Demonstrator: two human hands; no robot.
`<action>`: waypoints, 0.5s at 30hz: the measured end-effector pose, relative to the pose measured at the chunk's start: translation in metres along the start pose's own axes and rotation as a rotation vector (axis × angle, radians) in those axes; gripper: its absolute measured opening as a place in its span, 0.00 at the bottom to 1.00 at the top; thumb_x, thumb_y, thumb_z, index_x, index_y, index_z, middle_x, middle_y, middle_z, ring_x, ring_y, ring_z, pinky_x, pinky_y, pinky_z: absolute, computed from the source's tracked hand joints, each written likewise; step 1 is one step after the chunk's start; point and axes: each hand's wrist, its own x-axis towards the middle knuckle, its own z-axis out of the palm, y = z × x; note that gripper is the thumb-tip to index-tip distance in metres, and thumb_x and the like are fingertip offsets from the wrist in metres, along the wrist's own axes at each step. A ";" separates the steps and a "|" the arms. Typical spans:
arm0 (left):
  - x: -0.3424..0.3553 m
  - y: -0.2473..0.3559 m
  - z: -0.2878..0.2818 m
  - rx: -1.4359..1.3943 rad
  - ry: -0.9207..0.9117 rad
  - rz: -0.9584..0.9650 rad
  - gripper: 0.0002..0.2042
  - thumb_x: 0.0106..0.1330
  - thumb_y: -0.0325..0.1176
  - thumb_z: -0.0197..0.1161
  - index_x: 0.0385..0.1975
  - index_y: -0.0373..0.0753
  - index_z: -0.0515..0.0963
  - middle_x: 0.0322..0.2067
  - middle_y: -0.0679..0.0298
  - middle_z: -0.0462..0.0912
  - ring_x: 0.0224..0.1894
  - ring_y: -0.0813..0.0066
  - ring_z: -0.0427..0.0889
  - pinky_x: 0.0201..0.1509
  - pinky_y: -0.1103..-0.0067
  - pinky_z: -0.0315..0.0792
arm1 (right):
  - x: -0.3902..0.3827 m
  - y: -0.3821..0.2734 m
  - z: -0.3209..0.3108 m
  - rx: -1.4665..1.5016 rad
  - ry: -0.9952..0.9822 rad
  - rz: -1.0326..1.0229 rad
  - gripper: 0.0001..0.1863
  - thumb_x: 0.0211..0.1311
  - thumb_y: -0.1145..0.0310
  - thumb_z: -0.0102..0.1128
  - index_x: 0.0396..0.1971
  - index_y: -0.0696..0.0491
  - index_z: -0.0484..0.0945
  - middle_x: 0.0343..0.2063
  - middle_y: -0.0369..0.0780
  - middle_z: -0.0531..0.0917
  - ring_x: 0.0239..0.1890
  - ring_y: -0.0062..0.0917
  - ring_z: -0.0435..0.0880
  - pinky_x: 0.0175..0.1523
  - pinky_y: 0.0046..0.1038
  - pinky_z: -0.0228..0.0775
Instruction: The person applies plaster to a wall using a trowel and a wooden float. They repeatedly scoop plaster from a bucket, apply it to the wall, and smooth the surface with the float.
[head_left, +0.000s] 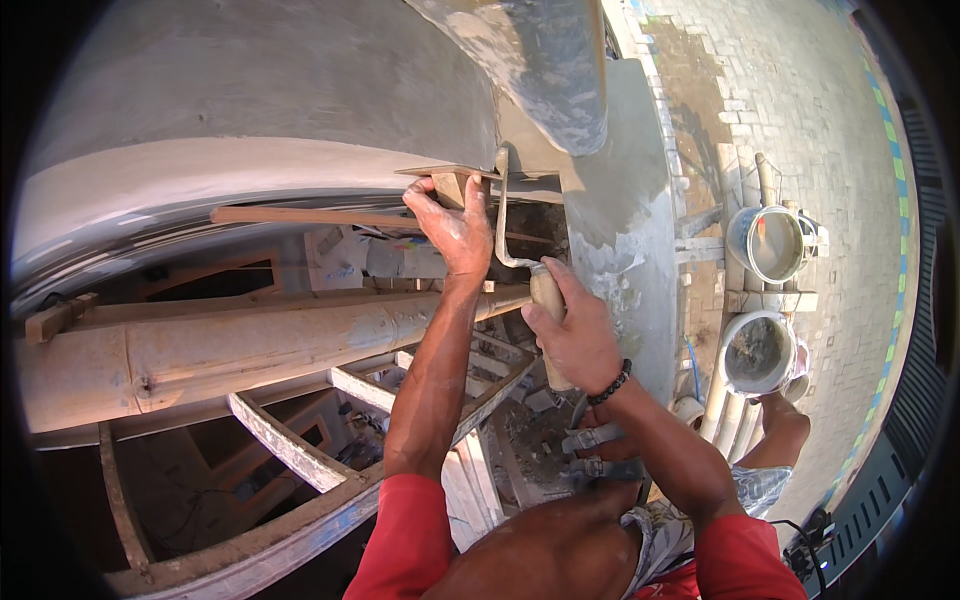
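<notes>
My left hand (455, 235) grips the block handle of a small wooden float (451, 190), its thumb and fingers on either side. The float's thin board sits along the lower edge of a grey plastered wall (300, 80). Closed round the wooden handle of a trowel (546, 292), my right hand (582, 340) is lower and to the right. The trowel's bent metal neck rises toward the wall corner beside the float. Its blade is seen nearly edge-on, so its face is hidden. Just right of the trowel stands a grey plastered ledge (625, 190), partly coated with wet-looking mortar.
A thick bamboo pole (250, 350) and a wooden ladder-like frame (290, 445) cross below my left arm. Two buckets, one with a tool and liquid (773, 245), one with grey mortar (757, 353), stand on planks at right. Paving (830, 120) lies beyond.
</notes>
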 end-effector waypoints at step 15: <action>0.002 -0.006 0.002 0.002 0.025 -0.004 0.22 0.54 0.31 0.69 0.40 0.32 0.61 0.37 0.54 0.65 0.41 0.62 0.66 0.51 0.68 0.62 | -0.011 0.015 0.005 -0.155 0.046 -0.172 0.31 0.54 0.68 0.57 0.58 0.62 0.63 0.44 0.55 0.75 0.46 0.48 0.75 0.52 0.40 0.66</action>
